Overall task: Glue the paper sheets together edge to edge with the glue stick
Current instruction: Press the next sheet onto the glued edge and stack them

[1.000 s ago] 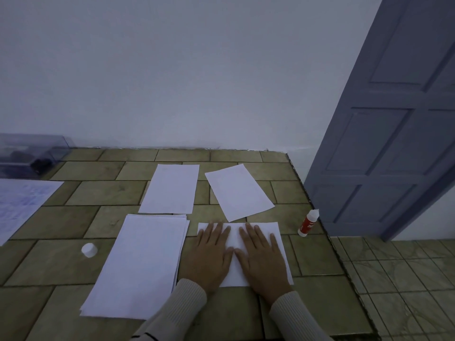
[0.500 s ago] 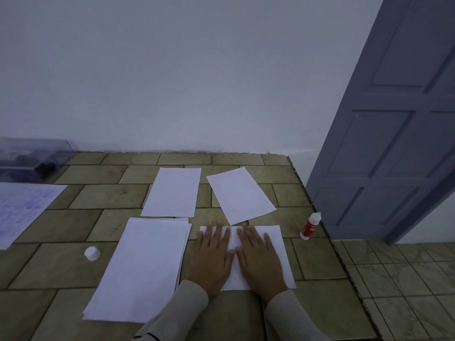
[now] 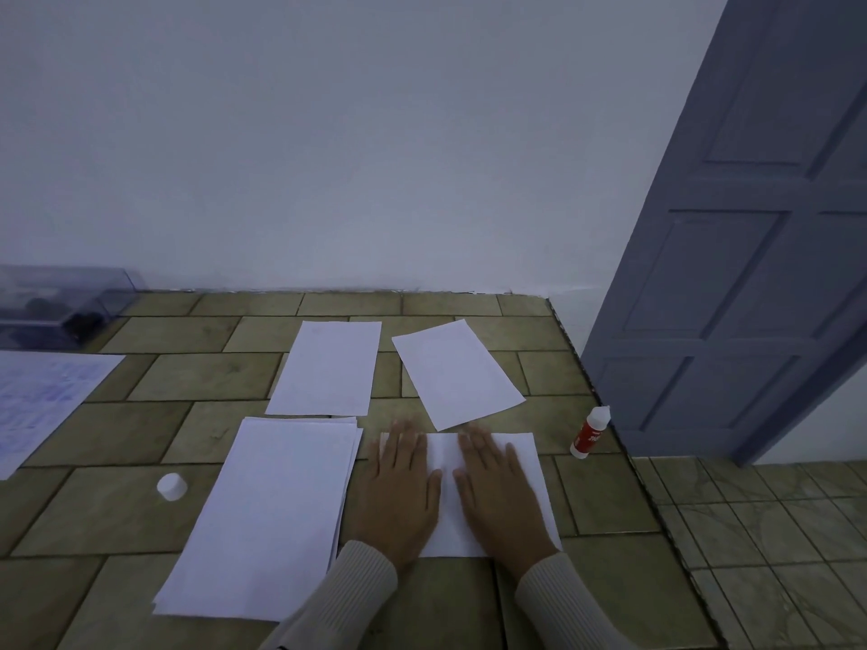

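Note:
A white paper sheet (image 3: 525,466) lies on the tiled counter (image 3: 140,382) in front of me. My left hand (image 3: 401,494) and my right hand (image 3: 497,494) press flat on it side by side, fingers straight. Its far edge touches the tilted sheet (image 3: 457,372) behind it. Another single sheet (image 3: 328,368) lies to the left of that one. A stack of white sheets (image 3: 267,513) rests left of my hands. The red and white glue stick (image 3: 589,433) stands uncapped near the counter's right edge. Its white cap (image 3: 171,486) sits left of the stack.
A written-on sheet (image 3: 42,401) lies at the far left. A clear plastic box (image 3: 56,304) stands in the back left corner against the white wall. The counter ends at the right, beside a grey-blue door (image 3: 732,274) and a tiled floor (image 3: 774,546) below.
My hands have slid slightly apart on the sheet while pressing it. The view has tilted a little. Nothing else has moved.

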